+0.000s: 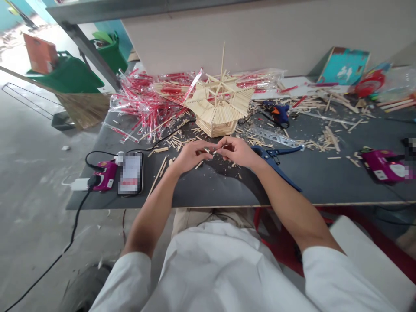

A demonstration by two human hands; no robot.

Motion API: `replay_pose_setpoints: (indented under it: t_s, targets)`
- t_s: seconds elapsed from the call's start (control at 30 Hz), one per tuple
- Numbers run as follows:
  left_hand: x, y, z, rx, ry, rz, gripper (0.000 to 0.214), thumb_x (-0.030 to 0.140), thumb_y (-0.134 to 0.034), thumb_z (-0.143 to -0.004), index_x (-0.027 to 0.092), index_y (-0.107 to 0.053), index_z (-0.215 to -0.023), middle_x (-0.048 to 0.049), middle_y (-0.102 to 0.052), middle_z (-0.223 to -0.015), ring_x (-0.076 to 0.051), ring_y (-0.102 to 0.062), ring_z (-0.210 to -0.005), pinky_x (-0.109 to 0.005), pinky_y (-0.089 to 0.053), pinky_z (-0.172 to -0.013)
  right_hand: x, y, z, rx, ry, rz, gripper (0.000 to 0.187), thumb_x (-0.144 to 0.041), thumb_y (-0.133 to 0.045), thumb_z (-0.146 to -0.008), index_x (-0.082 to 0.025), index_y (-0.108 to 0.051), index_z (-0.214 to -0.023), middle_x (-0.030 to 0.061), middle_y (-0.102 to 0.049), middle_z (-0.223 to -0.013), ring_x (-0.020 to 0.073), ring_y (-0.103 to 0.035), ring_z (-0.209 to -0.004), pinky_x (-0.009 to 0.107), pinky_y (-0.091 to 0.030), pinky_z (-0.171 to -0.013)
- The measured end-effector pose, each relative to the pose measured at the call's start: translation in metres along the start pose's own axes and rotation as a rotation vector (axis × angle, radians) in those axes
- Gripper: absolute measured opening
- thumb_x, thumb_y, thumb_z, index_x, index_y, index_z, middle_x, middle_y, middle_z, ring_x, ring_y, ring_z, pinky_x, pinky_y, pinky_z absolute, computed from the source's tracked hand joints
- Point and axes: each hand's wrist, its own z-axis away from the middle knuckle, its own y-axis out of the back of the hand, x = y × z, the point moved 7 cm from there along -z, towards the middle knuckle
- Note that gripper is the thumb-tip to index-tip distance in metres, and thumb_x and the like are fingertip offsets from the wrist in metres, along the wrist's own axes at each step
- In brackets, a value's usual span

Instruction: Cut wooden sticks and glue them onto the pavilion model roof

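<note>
Well, at the far left of the dark surface [208,186] sit a magenta power unit [105,175] and a blurred phone [131,173]. Your left hand [193,156] and right hand [235,152] curl together at the middle, fingertips pinching a short wooden stick [208,151], with loose stick offcuts [182,145] scattered nearby. Just ahead stands a stick-built pavilion model [216,108]: its many-sided walls and sloping roof panels are in place, while bare ribs and a thin spire stay open on top. Right of your hands lies a blue-handled cutter [276,162].
</note>
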Motion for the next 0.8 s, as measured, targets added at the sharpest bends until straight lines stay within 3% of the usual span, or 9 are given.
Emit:
replay_pose_setpoints:
  t_s: [0.13,0.4,0.57,0.8]
  targets:
    - [0.009,-0.007,-0.001,0.029,-0.133,-0.204,0.024,0.034,-0.070,-0.097,0.024,-0.080,-0.117,-0.0054,-0.077,-0.099,-0.017,-0.070,-0.087,-0.029,-0.053,-0.084,0.002,0.002,-0.001,0.042,-0.003,-0.057,0.037,-0.052,-0.080,-0.086,-0.023,-0.060,-0.097,-0.0017,-0.064,-0.072,0.0131,-0.058,-0.056,0.026,-0.045,-0.048]
    - [0.007,-0.021,0.003,-0.040,-0.127,-0.318,0.031,0.028,-0.052,-0.107,0.022,-0.073,-0.129,-0.0059,-0.074,-0.097,-0.015,-0.066,-0.078,-0.028,-0.049,-0.082,0.011,0.004,-0.005,0.032,0.035,-0.047,0.038,-0.051,-0.080,-0.084,-0.022,-0.063,-0.102,0.0018,-0.071,-0.086,0.0122,-0.061,-0.057,0.027,-0.050,-0.051]
    - [0.004,-0.022,0.002,-0.022,-0.090,-0.327,0.027,0.031,-0.058,-0.104,0.021,-0.076,-0.123,-0.0054,-0.076,-0.097,-0.014,-0.067,-0.075,-0.027,-0.050,-0.081,0.021,0.004,-0.008,0.069,-0.029,-0.153,0.043,-0.048,-0.086,-0.079,-0.022,-0.064,-0.105,0.0032,-0.075,-0.087,0.0122,-0.061,-0.056,0.027,-0.050,-0.050]
    - [0.007,-0.016,0.003,0.144,-0.162,-0.348,0.022,0.032,-0.067,-0.100,0.026,-0.078,-0.118,-0.0032,-0.078,-0.101,-0.016,-0.070,-0.083,-0.028,-0.053,-0.080,0.020,0.003,-0.007,0.145,-0.114,-0.307,0.051,-0.045,-0.093,-0.068,-0.020,-0.064,-0.102,-0.0001,-0.073,-0.078,0.0085,-0.054,-0.050,0.022,-0.042,-0.045]
